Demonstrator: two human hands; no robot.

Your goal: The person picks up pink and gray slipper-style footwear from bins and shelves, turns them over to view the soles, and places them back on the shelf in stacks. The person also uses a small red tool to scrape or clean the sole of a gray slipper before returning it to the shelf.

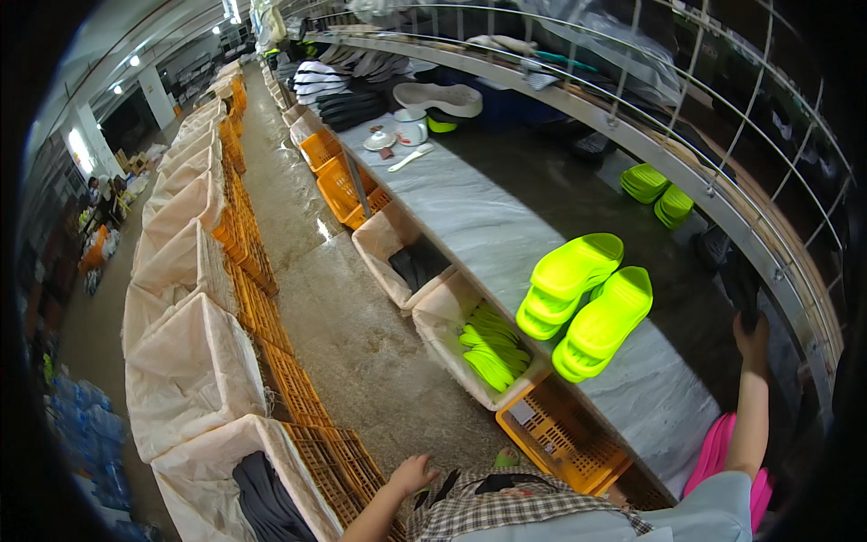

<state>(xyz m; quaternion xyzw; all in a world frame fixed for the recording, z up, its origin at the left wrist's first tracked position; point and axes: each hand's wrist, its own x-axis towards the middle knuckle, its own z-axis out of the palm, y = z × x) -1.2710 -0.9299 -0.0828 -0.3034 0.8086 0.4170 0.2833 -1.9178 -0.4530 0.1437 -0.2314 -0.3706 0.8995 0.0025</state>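
Yellow-green shoes (607, 321) are standing side by side on the grey bench (673, 402), near its aisle edge, and neither hand is touching them. Judging by this layout, the work is looking only partway along: that pair is already sitting out in the light, while loose yellow-green strips (492, 352) are lying in a cloth-lined bin (440, 339) below, and more shoes of the same colour (644, 183) are waiting in the shadow under the wire rack (754, 212). How much is finished on any one shoe is staying unclear from here. Pink shoes (712, 452) are resting at the near end, partly hidden behind the right forearm. The right hand (751, 336) is meeting the lower end of a dark item (742, 287) beside the rack, its arm standing nearly straight and well out from the body; shadow is hiding the fingers, so I cannot tell whether they are clamping or merely touching. The left hand (414, 474) is hanging low in front of the checked apron (515, 506), elbow bent, fingers loosely curling and apart, holding nothing, near the orange crates (339, 461).
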